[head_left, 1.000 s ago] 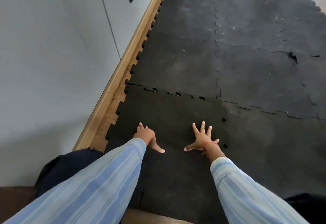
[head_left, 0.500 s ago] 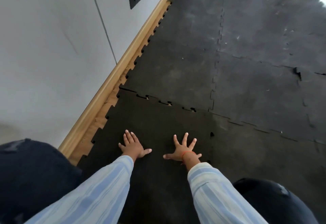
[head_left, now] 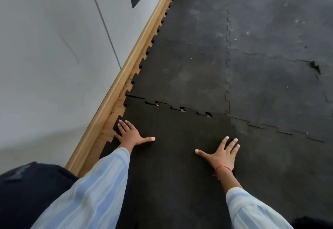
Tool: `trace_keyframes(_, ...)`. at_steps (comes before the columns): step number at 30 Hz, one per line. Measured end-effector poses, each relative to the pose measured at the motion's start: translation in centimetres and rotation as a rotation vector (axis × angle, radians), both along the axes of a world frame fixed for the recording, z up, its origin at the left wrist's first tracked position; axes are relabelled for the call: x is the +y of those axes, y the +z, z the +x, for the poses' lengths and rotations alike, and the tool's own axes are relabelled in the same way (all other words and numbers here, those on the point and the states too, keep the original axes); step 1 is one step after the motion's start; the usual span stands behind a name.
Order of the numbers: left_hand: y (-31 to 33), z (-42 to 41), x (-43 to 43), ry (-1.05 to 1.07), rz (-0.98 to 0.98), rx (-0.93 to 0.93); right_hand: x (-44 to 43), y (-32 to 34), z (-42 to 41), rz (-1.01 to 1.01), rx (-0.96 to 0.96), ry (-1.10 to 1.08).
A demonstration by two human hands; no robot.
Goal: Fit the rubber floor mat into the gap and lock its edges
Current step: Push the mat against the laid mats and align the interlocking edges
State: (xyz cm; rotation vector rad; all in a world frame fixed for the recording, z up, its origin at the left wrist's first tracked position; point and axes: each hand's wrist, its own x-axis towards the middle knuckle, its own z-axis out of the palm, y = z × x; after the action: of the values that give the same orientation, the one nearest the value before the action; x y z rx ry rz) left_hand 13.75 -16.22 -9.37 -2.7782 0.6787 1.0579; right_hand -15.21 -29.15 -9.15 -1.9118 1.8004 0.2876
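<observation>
Partly cropped mat [head_left: 176, 156], sleeve-hidden edge

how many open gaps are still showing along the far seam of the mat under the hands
3, spaced along the far edge of the darker mat: one at left, one in the middle, one at right, with wood floor showing through. Both hands lie flat nearer the camera, hiding none.

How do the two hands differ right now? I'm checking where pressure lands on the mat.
The left hand lies at the rubber floor mat's toothed wall-side edge; the right hand lies near its right seam. Only the right wrist wears a red thread. Both are flat, fingers spread.
</observation>
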Motion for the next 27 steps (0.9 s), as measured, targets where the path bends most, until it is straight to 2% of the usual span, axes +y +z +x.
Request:
trace_keyframes(5,-0.4,3.2,-1.6,0.068,-0.082,-0.058,0.7,0.2,0.7,0.023,0.074,-0.149)
trace_keyframes(11,-0.6,5.8,-2.6,0.179,-0.244,-0.057,0.6,1.1,0.2,-0.087,0.105,-0.227)
trace_keyframes(16,0.6,6.9,-2.6,0.221,-0.302,0.023,-0.6,2.3,0.2,0.038,-0.032,-0.399)
trace_keyframes(19,0.8,8.4,-2.5,0.266,-0.362,0.077,-0.7,2.9,0.5,0.022,-0.104,-0.497)
trace_keyframes(24,2.2,9.5,-2.8,0.38,-0.466,0.118,-1.0,3.6,1.5,0.039,-0.166,-0.556)
trace_keyframes(27,1.5,10.4,-3.2,0.375,-0.4,0.096,-0.7,3.6,1.6,0.057,-0.179,-0.528)
